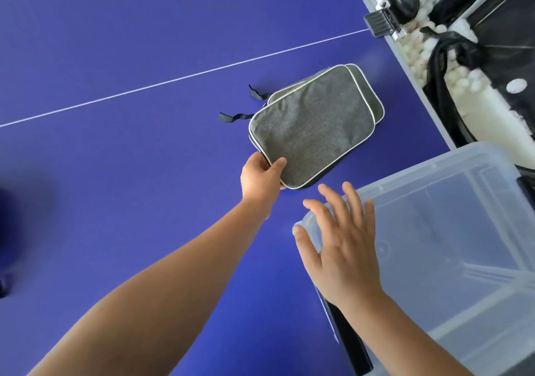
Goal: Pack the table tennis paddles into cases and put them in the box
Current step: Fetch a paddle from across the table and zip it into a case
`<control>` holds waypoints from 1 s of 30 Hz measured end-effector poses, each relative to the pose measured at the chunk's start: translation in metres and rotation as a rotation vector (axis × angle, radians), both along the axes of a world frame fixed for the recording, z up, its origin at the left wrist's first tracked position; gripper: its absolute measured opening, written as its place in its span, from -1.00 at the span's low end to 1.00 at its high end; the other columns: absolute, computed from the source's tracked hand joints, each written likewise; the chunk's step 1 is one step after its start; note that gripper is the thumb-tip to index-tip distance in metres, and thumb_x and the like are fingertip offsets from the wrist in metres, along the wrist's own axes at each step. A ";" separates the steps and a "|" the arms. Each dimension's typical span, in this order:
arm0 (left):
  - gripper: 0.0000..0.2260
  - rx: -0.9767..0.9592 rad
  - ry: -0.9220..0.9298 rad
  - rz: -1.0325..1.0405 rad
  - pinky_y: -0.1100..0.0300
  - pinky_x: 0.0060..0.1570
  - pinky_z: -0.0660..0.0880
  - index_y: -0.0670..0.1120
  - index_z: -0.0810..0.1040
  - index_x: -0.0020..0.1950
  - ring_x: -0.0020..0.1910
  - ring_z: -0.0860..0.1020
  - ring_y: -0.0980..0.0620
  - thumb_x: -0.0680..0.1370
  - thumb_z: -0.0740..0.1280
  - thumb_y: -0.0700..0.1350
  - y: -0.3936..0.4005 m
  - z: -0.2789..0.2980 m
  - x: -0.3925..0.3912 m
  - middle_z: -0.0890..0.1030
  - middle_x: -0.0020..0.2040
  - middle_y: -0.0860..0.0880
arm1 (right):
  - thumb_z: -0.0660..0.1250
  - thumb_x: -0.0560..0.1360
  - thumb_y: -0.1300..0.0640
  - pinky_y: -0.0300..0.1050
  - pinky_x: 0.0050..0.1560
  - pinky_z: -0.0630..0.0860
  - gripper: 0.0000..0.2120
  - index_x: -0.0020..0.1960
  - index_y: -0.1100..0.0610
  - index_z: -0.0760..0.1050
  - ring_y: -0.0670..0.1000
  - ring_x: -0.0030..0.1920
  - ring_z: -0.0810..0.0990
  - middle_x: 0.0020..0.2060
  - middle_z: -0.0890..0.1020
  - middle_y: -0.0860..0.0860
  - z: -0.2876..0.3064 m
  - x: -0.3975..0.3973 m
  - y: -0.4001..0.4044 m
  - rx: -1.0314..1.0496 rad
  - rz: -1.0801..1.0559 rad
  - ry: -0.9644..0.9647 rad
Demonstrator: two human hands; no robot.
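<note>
Two grey fabric cases — top case (311, 126) stacked askew on lower case (372, 97), white piping, black loops — on blue table (115, 57). Left hand (262, 177) pinches the top case's near corner. Right hand (340, 242), fingers spread, over clear box (451, 158) corner.

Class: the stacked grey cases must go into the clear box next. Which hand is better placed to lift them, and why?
The left hand: it already pinches the top grey case at its near corner. The right hand is open over the clear box rim.

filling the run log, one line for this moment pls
left hand: grips top gray case | right hand: open over clear box
</note>
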State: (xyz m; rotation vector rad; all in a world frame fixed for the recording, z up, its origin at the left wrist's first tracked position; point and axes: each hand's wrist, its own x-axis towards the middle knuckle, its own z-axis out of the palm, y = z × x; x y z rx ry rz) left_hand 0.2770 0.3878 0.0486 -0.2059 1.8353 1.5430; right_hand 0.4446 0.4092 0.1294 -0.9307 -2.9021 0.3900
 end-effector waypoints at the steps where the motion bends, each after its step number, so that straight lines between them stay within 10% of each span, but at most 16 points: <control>1: -0.88 0.012 0.004 0.014 -0.07 -0.16 0.67 -0.16 0.55 -0.02 -0.10 0.68 -0.11 0.53 0.39 -0.12 -0.009 0.002 0.002 0.64 0.00 -0.19 | 0.20 0.54 -0.16 0.34 0.42 0.18 -0.61 0.25 0.01 0.50 0.17 0.52 0.20 0.40 0.44 -0.01 0.000 0.000 0.000 0.003 0.004 0.003; 17: -0.94 -0.025 0.039 0.174 -0.07 -0.15 0.66 -0.16 0.58 0.03 -0.17 0.70 -0.08 0.56 0.37 -0.25 -0.230 0.057 0.059 0.70 -0.05 -0.13 | 0.04 0.54 -0.22 0.45 0.40 0.13 -0.43 0.34 0.13 0.45 0.28 0.52 0.16 0.46 0.37 0.14 0.006 -0.001 -0.019 0.096 0.088 -0.077; 30: -0.92 0.078 -0.207 0.331 -0.06 -0.15 0.64 -0.21 0.59 0.04 -0.18 0.67 -0.08 0.58 0.35 -0.23 -0.419 0.095 0.106 0.70 -0.12 -0.10 | 0.40 0.43 -0.25 0.37 0.41 0.24 -0.41 0.31 0.09 0.47 0.18 0.49 0.31 0.42 0.44 0.09 -0.015 0.020 -0.237 -0.022 0.898 0.178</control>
